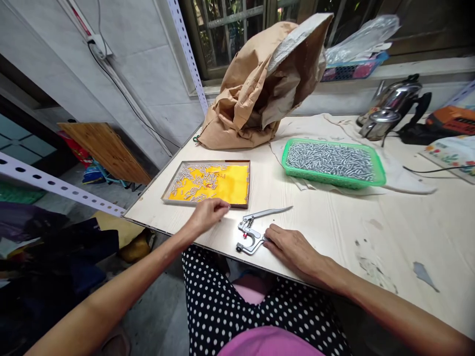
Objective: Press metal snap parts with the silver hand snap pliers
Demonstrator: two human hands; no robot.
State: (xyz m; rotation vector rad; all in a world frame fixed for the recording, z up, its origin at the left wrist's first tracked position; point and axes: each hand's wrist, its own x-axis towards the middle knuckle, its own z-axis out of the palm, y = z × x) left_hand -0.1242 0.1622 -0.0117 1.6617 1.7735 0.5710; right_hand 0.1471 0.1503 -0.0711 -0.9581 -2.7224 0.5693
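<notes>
- Polka-dot cloth (237,306) over my lap sits closest below me, tucked under the near edge of the desk (334,222).
- My desk is pale wood grain, with scuffed, peeling patches toward its right end.
- Tiled wall rises on my left, with a perforated white metal strut (59,187) crossing low beside the desk, and a barred window (230,29) stands behind the desk.
- My left hand (208,215) rests on the desk just at the near rim of the shallow tray, its fingers (222,210) drawn together and pointing right; I cannot tell if they pinch anything.
- My right hand (293,247) lies flat on the desk, its fingers (270,238) loosely together, touching the metal hand press (252,232), which lies on its side between my two hands with its long handle angled up and right.
- That shallow tray (208,184) has a yellow lining, and small silvery pieces are scattered mostly over its left half.
- A green basket (332,163), well beyond the press on a white cloth (401,178), is filled with the same silvery pieces.
- A crumpled brown paper sack (260,84) stands open at the back of the desk.
- A steel kettle (389,106) sits at the far right.
</notes>
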